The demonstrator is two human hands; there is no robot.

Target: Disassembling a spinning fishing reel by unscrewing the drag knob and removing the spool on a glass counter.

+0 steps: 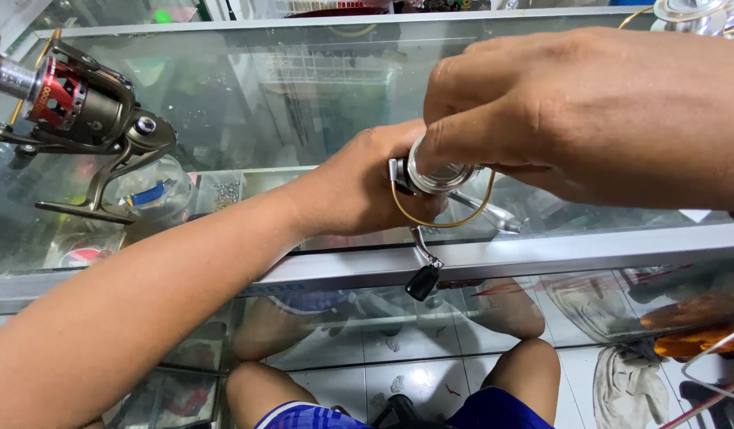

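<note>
I hold a silver spinning fishing reel [434, 176] over the front edge of a glass display counter [248, 103]. My left hand [355, 191] wraps around the reel's body from the left. My right hand [589, 111] comes in from the upper right, its thumb and fingers closed on the silver spool at the top. A gold bail wire loops under the spool. The crank with its black knob [423, 282] hangs down below my hands.
A second reel [77, 103], bronze with a red spool, rests on the glass at the left. Small items lie inside the case under the glass. Another reel [693, 14] sits at the far right corner. My bare knees and blue shorts [478, 409] show below, above a tiled floor.
</note>
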